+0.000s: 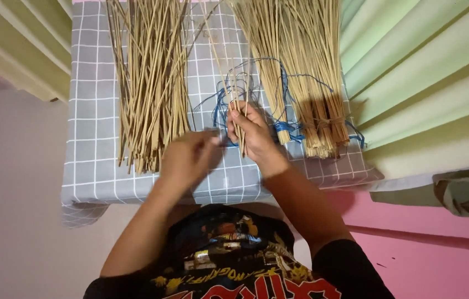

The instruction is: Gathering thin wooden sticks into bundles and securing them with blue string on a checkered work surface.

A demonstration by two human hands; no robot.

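My right hand (252, 133) is closed around a thin bunch of straw-coloured sticks (233, 83) standing over the table, with blue string (220, 102) looped about them. My left hand (189, 158) is blurred just left of it, fingers pinched at the string beside the bunch. A loose pile of sticks (148, 83) lies on the left of the table. On the right lies a bound, fanned bundle of sticks (306, 72), tied with blue string and tan cord near its cut ends.
The small table has a grey cloth with a white grid (93, 160). Pale green curtains (423, 72) hang right and upper left. A pink wall (428, 260) shows at lower right.
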